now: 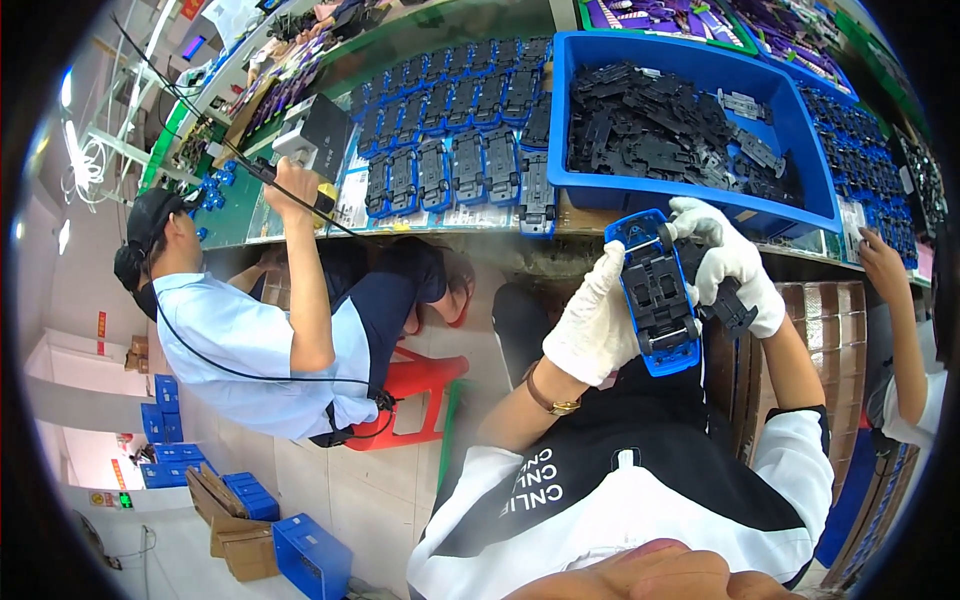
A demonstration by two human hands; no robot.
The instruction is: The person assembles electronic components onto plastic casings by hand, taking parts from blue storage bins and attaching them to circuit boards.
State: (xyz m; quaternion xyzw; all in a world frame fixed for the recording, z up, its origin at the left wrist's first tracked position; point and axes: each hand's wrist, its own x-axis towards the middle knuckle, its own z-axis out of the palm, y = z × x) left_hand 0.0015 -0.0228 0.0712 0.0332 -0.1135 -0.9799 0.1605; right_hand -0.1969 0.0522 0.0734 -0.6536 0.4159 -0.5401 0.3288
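In front of my body, a blue toy car [655, 290] is held with its black underside and axles facing me. My left hand [595, 325], in a white glove, is closed on the car's left side. The gloved right hand [735, 265] is at the car's right side, its fingertips by the upper right edge. Closed in that same hand are dark plastic chassis plates [730, 310], sticking out below the fingers; how many is hidden. Beyond the hands stands a blue bin [690, 195] heaped with black chassis plates [635, 115].
Rows of upturned blue toy cars [485, 165] cover the bench left of the bin; more cars [840, 140] lie to its right. At left, a seated co-worker [260, 320] grips a corded tool. Another person's arm [895, 290] reaches in at right. A red stool [420, 390] stands lower left.
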